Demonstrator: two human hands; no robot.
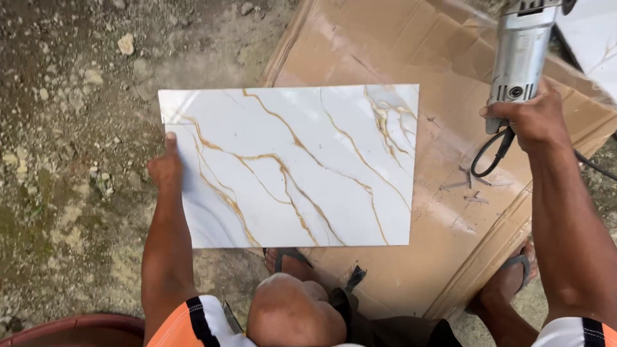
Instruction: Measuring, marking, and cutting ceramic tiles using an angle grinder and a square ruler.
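Observation:
A glossy white tile [295, 160] with gold marble veins is held flat above the ground and a cardboard sheet. My left hand [166, 168] grips its left edge, thumb on top. Off the tile's right side, my right hand [528, 119] is closed around the grey metal body of an angle grinder [520, 58], which points away from me; its head is cut off at the top of the view. A black cord [491, 154] loops down below that hand.
A flattened brown cardboard sheet [450, 212], dusty and scored with cut marks, lies on stony dirt ground [71, 128]. My sandalled feet [286, 260] and knee are below the tile. A reddish curved rim [77, 324] shows bottom left; a white tile corner [594, 38] top right.

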